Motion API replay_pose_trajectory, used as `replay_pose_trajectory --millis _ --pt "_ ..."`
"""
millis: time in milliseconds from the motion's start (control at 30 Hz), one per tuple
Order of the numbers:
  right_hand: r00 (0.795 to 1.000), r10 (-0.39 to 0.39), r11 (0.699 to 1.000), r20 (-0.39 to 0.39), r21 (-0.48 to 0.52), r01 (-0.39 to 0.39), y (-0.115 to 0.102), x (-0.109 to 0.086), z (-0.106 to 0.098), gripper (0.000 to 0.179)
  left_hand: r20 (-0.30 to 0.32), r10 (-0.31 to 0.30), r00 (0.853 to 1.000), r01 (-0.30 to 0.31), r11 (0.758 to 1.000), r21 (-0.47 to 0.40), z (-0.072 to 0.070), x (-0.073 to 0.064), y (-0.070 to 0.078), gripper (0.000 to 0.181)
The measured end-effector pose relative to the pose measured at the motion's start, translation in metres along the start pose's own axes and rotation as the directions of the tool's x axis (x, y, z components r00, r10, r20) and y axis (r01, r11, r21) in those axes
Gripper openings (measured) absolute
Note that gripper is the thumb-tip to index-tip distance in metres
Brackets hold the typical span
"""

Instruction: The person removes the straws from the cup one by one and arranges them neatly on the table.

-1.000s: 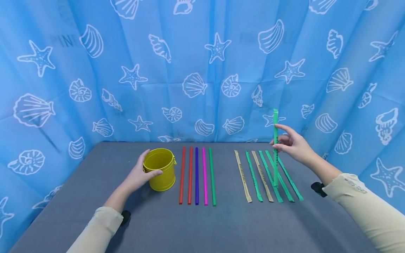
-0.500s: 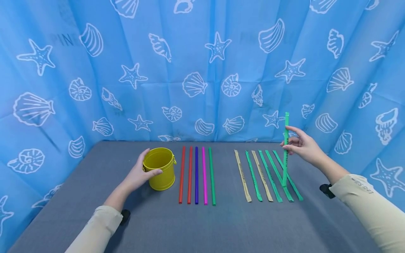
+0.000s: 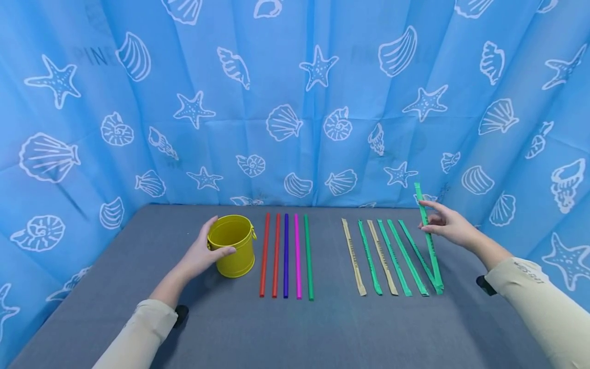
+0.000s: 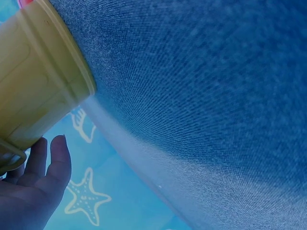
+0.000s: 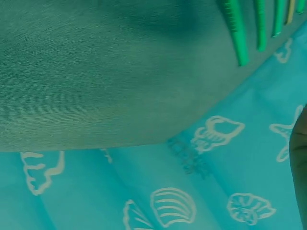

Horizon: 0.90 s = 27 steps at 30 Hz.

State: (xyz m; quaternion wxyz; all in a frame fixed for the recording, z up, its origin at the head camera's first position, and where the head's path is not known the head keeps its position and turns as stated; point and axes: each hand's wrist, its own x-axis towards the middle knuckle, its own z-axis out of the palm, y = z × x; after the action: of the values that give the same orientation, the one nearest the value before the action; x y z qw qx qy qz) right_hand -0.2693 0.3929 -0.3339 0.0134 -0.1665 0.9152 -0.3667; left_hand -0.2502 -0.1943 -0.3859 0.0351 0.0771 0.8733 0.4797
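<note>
At the left, a small yellow metal bucket [image 3: 237, 259] stands upright on the table. My left hand [image 3: 198, 253] holds its side, thumb at the front below the rim and fingers behind. In the left wrist view, fingertips [image 4: 59, 153] touch the bucket's wall. My right hand [image 3: 449, 225] pinches a green paper-wrapped straw [image 3: 428, 241] between thumb and fingers. That straw is tilted, its upper end raised and its lower end right at the table. It overlaps the bottom of the rightmost green wrapped straw [image 3: 415, 248] in a row. The right wrist view shows only a sliver of hand [image 5: 300, 158].
Several wrapped straws lie side by side left of my right hand, green ones and tan ones [image 3: 353, 259]. Between them and the bucket lie several bare straws: red [image 3: 264, 256], blue [image 3: 286, 256], pink [image 3: 297, 256] and green [image 3: 309, 256]. A blue shell-print curtain [image 3: 295, 102] hangs behind the grey table [image 3: 258, 333].
My right hand has moved to the right and down with the green wrapped straw, which has gone from upright over the row to leaning at its right end. The left hand and bucket stay put.
</note>
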Motion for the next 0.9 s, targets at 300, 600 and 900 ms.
replay_pose_trajectory --millis 300,600,900 --pt "0.989 0.102 0.994 0.107 0.030 -0.106 0.031 -0.003 -0.001 0.072 -0.002 -0.013 1.000 0.013 1.000 0.002 -0.001 -0.001 0.001 0.103" --pt "0.967 0.186 0.979 0.176 0.047 -0.197 0.060 -0.001 0.006 0.069 -0.007 0.008 1.000 -0.008 1.000 0.000 0.000 0.001 0.000 0.102" --pt "0.947 0.227 0.970 0.228 0.038 -0.242 0.075 0.008 0.011 0.066 -0.009 0.025 1.000 -0.025 1.000 -0.004 0.000 0.001 -0.001 0.101"
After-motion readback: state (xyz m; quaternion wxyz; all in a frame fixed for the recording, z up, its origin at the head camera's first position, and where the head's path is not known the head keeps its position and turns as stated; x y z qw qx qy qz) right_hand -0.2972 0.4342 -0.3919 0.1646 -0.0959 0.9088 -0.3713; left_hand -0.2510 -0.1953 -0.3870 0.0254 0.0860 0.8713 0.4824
